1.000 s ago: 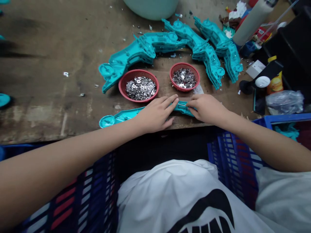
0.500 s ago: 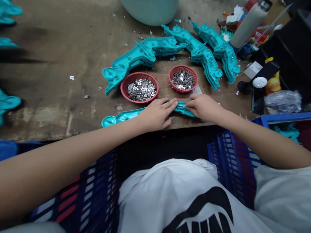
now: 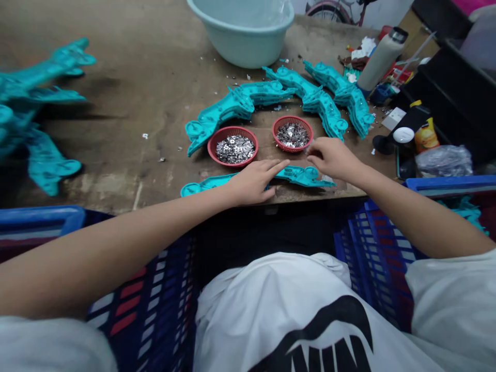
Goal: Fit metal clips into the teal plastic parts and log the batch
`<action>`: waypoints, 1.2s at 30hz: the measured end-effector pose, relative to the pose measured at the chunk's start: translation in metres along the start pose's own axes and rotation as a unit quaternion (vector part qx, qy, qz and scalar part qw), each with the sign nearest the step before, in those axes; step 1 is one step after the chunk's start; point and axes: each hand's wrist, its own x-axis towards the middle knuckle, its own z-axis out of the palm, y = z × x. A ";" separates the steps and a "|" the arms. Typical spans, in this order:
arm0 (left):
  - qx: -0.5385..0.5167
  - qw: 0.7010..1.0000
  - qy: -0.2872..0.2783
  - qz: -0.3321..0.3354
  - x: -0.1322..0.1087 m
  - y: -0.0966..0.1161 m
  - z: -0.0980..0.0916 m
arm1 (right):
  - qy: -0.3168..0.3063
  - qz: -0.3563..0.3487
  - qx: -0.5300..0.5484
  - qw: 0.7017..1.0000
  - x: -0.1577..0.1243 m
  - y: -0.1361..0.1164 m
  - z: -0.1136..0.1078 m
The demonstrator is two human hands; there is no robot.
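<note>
Left hand (image 3: 253, 182) rests on ridged teal plastic molding (image 3: 304, 176).

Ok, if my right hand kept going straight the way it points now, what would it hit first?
Your right hand looks headed for the smaller red basket of silver metal pieces, though depth is hard to judge.

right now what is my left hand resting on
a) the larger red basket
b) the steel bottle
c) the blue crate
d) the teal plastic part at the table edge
d, the left hand lies across the teal plastic part, which shows on both sides of it
</note>
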 end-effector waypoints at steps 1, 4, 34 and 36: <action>0.007 1.000 -0.005 0.003 0.000 0.000 0.000 | 0.032 0.011 0.044 0.998 0.002 0.003 0.000; 0.024 1.000 -0.009 -0.001 0.001 0.002 0.001 | 0.080 0.008 0.159 0.984 0.004 0.000 0.007; 0.082 0.996 -0.031 0.004 0.002 0.025 -0.003 | 0.045 -0.158 -0.161 0.973 -0.004 0.028 0.030; 0.089 0.996 -0.020 0.013 0.004 0.023 -0.027 | 0.122 -0.232 -0.158 0.952 -0.010 0.014 0.031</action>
